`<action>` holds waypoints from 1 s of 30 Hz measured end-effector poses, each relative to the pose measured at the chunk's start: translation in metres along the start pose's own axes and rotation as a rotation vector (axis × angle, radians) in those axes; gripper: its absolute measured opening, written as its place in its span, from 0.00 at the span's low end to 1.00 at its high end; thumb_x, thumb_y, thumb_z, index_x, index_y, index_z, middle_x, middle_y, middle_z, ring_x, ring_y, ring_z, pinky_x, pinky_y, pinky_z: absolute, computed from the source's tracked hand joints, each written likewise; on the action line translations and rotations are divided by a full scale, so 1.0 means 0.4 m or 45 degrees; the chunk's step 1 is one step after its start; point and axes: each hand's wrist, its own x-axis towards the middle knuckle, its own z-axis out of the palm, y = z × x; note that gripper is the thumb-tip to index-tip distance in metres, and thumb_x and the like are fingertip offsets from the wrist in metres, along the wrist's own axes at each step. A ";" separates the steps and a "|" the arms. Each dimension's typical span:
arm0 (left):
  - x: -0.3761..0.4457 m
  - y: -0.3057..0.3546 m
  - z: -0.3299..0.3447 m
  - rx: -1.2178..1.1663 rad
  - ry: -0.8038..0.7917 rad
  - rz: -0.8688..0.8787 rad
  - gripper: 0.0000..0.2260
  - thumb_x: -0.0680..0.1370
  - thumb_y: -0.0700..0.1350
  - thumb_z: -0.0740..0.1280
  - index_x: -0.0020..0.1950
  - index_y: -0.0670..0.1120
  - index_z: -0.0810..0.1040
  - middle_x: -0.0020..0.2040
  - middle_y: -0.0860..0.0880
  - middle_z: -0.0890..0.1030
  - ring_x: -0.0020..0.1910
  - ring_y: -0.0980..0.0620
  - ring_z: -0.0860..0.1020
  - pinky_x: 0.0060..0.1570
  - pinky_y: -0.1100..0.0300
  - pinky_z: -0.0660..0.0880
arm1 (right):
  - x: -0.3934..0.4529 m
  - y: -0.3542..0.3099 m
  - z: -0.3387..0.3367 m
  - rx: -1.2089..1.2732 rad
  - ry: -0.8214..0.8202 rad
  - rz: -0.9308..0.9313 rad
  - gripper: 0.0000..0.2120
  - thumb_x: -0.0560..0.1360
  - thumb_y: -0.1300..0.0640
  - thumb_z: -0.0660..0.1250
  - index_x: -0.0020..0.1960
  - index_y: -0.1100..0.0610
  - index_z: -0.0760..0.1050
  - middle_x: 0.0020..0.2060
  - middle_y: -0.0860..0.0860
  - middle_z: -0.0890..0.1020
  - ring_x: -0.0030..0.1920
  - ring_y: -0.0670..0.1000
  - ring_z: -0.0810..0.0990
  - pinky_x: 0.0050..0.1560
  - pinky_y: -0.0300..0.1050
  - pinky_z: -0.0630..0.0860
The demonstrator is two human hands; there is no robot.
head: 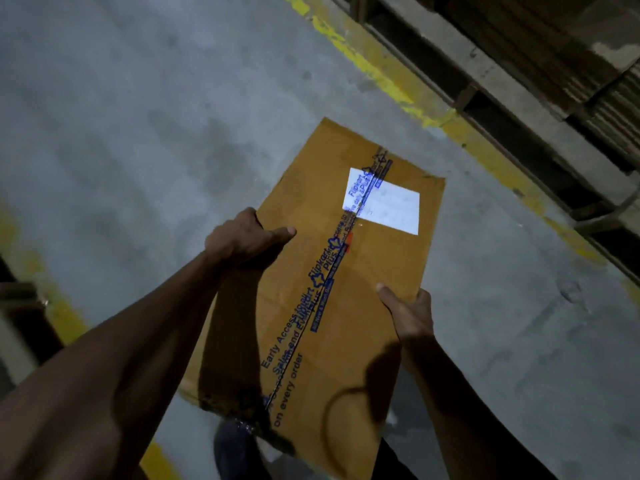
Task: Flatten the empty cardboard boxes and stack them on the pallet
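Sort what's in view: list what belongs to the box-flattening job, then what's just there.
Part of the job:
- flattened cardboard box, gripped at its side edges by the left hand and right hand
- wooden pallet at upper right
- stacked cardboard on the pallet

Just there:
- yellow floor line
- white label on the box
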 end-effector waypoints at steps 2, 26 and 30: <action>-0.037 -0.100 0.037 -0.052 0.011 -0.071 0.38 0.70 0.74 0.65 0.62 0.43 0.70 0.54 0.43 0.77 0.50 0.42 0.77 0.54 0.48 0.75 | -0.029 0.045 0.030 -0.086 -0.060 -0.014 0.29 0.71 0.45 0.77 0.66 0.51 0.69 0.60 0.52 0.80 0.61 0.59 0.78 0.65 0.61 0.75; -0.383 -1.049 0.648 -1.111 0.549 -0.358 0.44 0.66 0.70 0.67 0.77 0.54 0.60 0.69 0.49 0.75 0.65 0.45 0.76 0.66 0.44 0.72 | -0.192 0.591 0.534 -0.959 -0.354 -0.754 0.35 0.77 0.37 0.66 0.77 0.48 0.58 0.66 0.51 0.76 0.62 0.56 0.76 0.65 0.55 0.73; -0.369 -1.053 0.768 -0.792 0.554 -0.263 0.41 0.76 0.67 0.64 0.81 0.59 0.45 0.74 0.45 0.67 0.69 0.42 0.71 0.64 0.46 0.71 | -0.143 0.686 0.521 -1.126 -0.179 -0.749 0.35 0.77 0.31 0.59 0.76 0.50 0.56 0.67 0.55 0.75 0.63 0.62 0.76 0.62 0.58 0.72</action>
